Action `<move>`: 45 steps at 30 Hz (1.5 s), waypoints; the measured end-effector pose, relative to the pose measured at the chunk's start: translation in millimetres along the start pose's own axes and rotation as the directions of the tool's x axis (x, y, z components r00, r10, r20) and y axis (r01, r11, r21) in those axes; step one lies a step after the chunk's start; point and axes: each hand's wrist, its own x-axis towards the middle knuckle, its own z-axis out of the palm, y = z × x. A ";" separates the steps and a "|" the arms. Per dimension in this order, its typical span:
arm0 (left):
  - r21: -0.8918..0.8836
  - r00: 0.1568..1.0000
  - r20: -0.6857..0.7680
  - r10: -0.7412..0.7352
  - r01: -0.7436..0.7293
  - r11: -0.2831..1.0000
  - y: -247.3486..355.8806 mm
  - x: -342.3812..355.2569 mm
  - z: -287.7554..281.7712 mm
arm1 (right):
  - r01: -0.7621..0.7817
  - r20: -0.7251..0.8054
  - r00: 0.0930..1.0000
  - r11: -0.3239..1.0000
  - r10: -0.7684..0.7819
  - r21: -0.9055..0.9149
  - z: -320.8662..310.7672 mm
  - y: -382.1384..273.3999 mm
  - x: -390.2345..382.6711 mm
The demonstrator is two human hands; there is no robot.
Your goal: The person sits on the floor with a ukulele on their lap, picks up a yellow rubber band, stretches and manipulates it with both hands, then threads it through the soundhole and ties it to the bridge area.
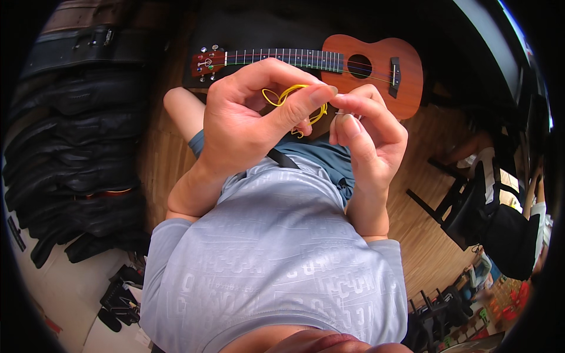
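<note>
**Both hands pinch a coil of yellow string above the lap**

Grey shirt [276, 259] fills the near view, forearms rising from it. Left hand [247, 120] is raised with fingers curled, its grip pinching a loop of yellow string [288, 94] between thumb and forefinger. Right hand [368, 132] meets it fingertip to fingertip, pinching the string's right end. Beyond them, a brown ukulele [359, 67] lies across a dark surface.

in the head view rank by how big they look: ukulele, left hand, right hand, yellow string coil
1. ukulele, longest span, though it lies farther from the camera
2. left hand
3. right hand, close to the left; nearness makes this unsure
4. yellow string coil, pinched between both hands
</note>
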 end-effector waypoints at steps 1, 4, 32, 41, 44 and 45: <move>0.003 1.000 0.001 -0.001 0.001 1.000 -0.2 0.2 -1.1 | -0.017 0.005 1.000 0.999 0.017 0.035 0.0 -0.5 -0.4; -0.002 1.000 -0.007 -0.013 0.013 1.000 0.0 0.4 -0.6 | 0.006 0.029 1.000 1.000 -0.006 0.014 -2.2 2.3 0.0; -0.004 0.999 -0.017 -0.034 0.034 0.999 -1.5 1.3 -2.0 | -0.090 0.026 0.996 0.987 0.087 0.132 0.4 2.9 0.0; 0.010 0.996 -0.068 -0.057 0.058 0.998 -2.1 4.6 -5.1 | -0.109 -0.015 0.993 0.941 0.121 0.322 5.6 0.3 2.3; -0.002 0.995 -0.068 -0.075 0.075 0.997 -2.8 6.2 -5.5 | -0.045 0.011 0.999 0.951 0.044 0.307 -4.8 10.6 2.1; -0.011 0.994 -0.069 -0.079 0.079 0.997 -3.2 6.4 -5.5 | -0.057 -0.009 0.998 0.954 0.063 0.294 -4.5 10.0 2.2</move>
